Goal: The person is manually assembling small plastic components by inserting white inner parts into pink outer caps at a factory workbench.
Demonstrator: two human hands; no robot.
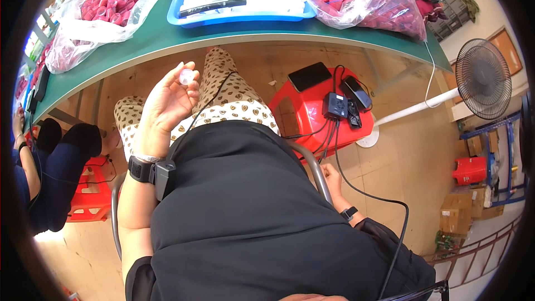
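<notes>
Letting my fingertips loosen, or knocking them on the near edge of the green table (150, 34), could drop the small translucent round piece (186, 76) onto the floor (340, 57) below that table. My left hand (169, 103), just short of the table edge, is palm-up with fingers curled, grasping the piece at its tips; my right hand (331, 181) sits well back from the table, its grip unclear.

Round piece (186, 77) is whitish; tray (245, 19) is blue; table (150, 25) is green. Bagged pieces (113, 5) are deep pink. Trousers (234, 92) are cream with brown motifs.
</notes>
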